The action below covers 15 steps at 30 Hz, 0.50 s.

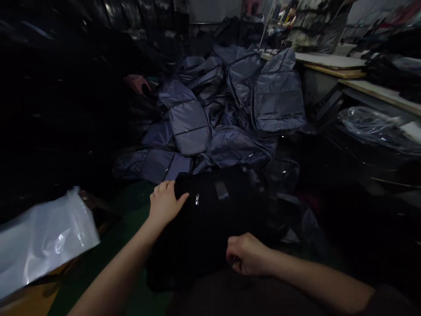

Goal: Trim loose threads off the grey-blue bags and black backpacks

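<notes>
A black bag (210, 228) with a silver zipper pull (197, 199) and a small dark patch (222, 191) lies in front of me. My left hand (166, 202) is at its upper left corner, thumb on top and fingers curled over the edge, gripping it. Over the near right part of the bag, my right hand (245, 254) is closed with curled fingers. What it pinches, if anything, is too dark to make out. Just beyond the bag rises a heap of dark blue-grey bags (190, 125), several with zippers showing.
A white plastic bag (49, 237) lies at the left over a green surface (130, 210). Dark piled goods (59, 109) fill the left side. At the right are worktables (332, 60) and clear plastic wrap (371, 125). Another person (289, 15) is far back.
</notes>
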Each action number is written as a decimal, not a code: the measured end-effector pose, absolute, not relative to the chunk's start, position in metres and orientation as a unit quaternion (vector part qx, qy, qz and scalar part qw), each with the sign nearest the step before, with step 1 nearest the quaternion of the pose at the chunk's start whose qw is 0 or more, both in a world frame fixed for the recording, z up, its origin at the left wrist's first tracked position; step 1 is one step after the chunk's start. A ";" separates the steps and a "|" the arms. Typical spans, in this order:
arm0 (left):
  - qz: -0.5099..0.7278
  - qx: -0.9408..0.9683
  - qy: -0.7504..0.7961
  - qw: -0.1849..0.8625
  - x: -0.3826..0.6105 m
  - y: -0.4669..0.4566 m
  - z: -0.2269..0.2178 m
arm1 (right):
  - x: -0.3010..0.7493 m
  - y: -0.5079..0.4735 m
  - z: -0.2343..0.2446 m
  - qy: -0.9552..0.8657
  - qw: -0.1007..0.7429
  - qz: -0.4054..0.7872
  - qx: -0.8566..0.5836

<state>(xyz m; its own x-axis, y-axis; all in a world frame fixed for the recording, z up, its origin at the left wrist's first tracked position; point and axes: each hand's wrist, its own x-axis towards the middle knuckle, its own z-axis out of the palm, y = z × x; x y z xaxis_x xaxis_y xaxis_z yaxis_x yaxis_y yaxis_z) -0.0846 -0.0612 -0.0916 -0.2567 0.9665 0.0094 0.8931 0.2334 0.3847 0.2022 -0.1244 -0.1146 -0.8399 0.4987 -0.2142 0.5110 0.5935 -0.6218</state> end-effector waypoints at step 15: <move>0.230 0.598 0.757 0.128 -0.082 0.007 -0.066 | 0.212 -0.086 -0.051 0.822 -0.089 -0.491 0.276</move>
